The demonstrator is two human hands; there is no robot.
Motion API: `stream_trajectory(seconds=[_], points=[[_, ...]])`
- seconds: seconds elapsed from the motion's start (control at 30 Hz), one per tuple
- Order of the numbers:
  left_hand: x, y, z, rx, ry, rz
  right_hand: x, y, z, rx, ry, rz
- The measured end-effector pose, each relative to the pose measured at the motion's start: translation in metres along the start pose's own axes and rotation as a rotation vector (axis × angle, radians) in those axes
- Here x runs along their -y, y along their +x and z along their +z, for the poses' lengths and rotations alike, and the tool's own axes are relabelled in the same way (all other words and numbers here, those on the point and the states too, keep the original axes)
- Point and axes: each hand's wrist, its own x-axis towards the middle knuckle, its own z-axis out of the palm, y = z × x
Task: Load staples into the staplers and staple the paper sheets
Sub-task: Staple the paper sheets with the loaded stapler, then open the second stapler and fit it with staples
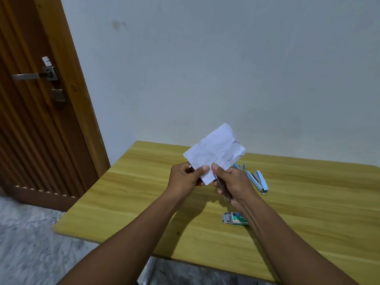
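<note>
While both hands are raised above the bench (144, 202), the left hand's (186, 177) fingers (202, 168) pinch the lower left edge of the paper sheets (216, 149), thumb on the near face and the other fingers behind. The right hand (234, 184) has its thumb tip pressed on the bottom edge of the same sheets, just beside the left thumb. Its remaining fingers are curled round a dark stapler (223, 190), which runs down through the palm towards the camera. The front end sits at the paper's lower corner; can't tell if the paper is inside its mouth.

The sheets are white, creased, tilted up and to the right, and clear of the bench top.

On the bench:
- light blue stapler (258, 181), hinged open, just right of the right hand
- second blue stapler (239, 166) behind the right hand, mostly hidden
- staple box (234, 218), green and grey, lying flat near the right forearm, partly covered by it

Beyond that:
- grey wall (205, 58) behind the bench
- brown wooden door (30, 120) at the left, with a metal lever handle (30, 75)
- mottled grey floor (24, 243) below
</note>
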Motion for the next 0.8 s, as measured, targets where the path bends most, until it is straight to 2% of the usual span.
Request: stream_trajectory(seconds=[0.13, 0.23, 0.33, 0.43, 0.57, 0.7, 0.8], points=[[0.006, 0.008, -0.007, -0.180, 0.051, -0.036, 0.001, 0.009, -0.011, 0.044, -0.149, 0.117], [0.015, 0.022, -0.023, -0.395, 0.202, -0.096, 0.001, 0.023, -0.021, -0.047, -0.266, 0.218], [0.023, 0.031, -0.036, -0.534, 0.378, -0.193, 0.002, 0.038, -0.020, -0.133, -0.644, 0.183], [0.026, 0.033, -0.039, -0.561, 0.584, -0.243, -0.004, 0.052, -0.009, -0.189, -1.024, 0.045], [0.027, 0.036, -0.036, -0.565, 0.756, -0.270, -0.016, 0.069, 0.009, -0.276, -1.118, -0.032], [0.032, 0.041, -0.039, -0.569, 0.801, -0.258, -0.022, 0.086, 0.017, -0.348, -1.088, -0.093], [0.035, 0.044, -0.043, -0.578, 0.770, -0.231, -0.019, 0.097, 0.003, -0.448, -1.288, -0.146]])
